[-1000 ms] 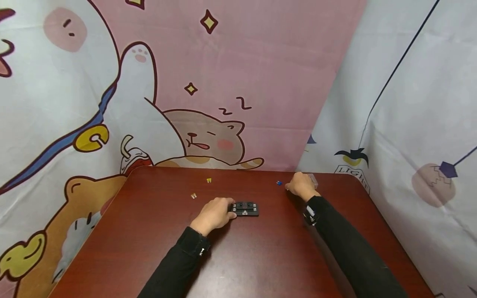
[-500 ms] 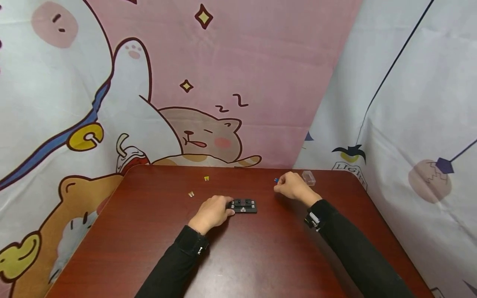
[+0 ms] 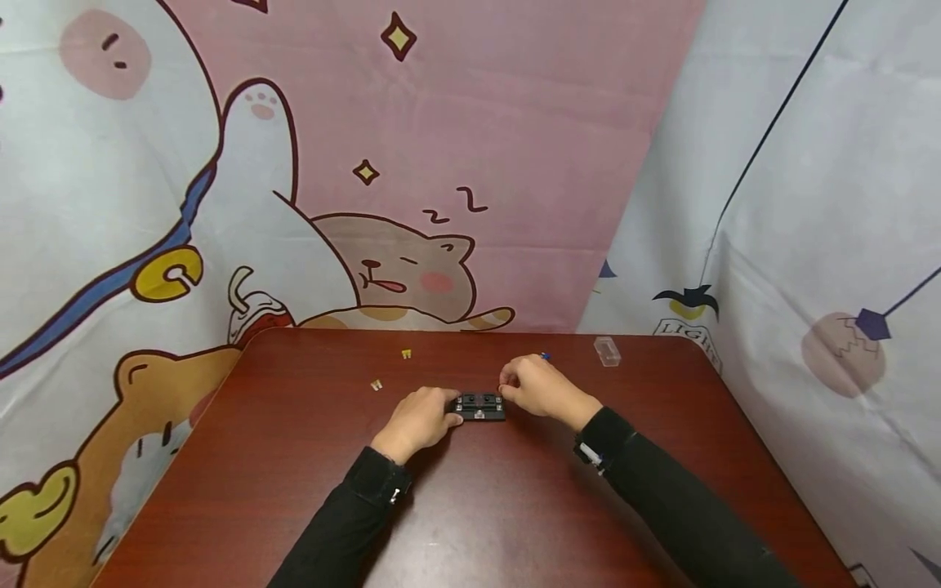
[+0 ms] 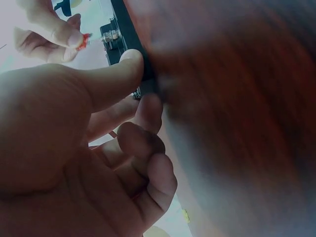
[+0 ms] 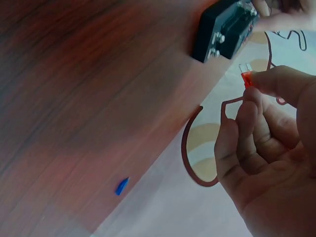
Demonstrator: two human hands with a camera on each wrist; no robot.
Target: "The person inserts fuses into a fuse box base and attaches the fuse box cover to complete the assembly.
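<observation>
A small black block with metal screw terminals [image 3: 481, 413] lies on the table, and my left hand [image 3: 416, 422] pinches its left end between thumb and fingers. In the left wrist view the thumb presses along one face of the block [image 4: 129, 37]. My right hand [image 3: 542, 388] is just off the block's right end. Between its thumb and index fingertip it pinches a red blade fuse [image 5: 247, 79]. The fuse's two metal prongs stick out past the fingertips toward the block, with a gap between them in the right wrist view.
Behind the right hand lies a blue fuse [image 3: 546, 356]. A yellow fuse [image 3: 407, 354] and a pale tan one [image 3: 376, 385] are on the left side of the brown table [image 3: 470, 523]. A clear plastic box [image 3: 607, 351] stands near the back edge, before a printed cloth backdrop [image 3: 551, 163].
My right hand has moved left and nearer, from beside the clear box past the blue fuse to the block's right end. The left hand stays on the block.
</observation>
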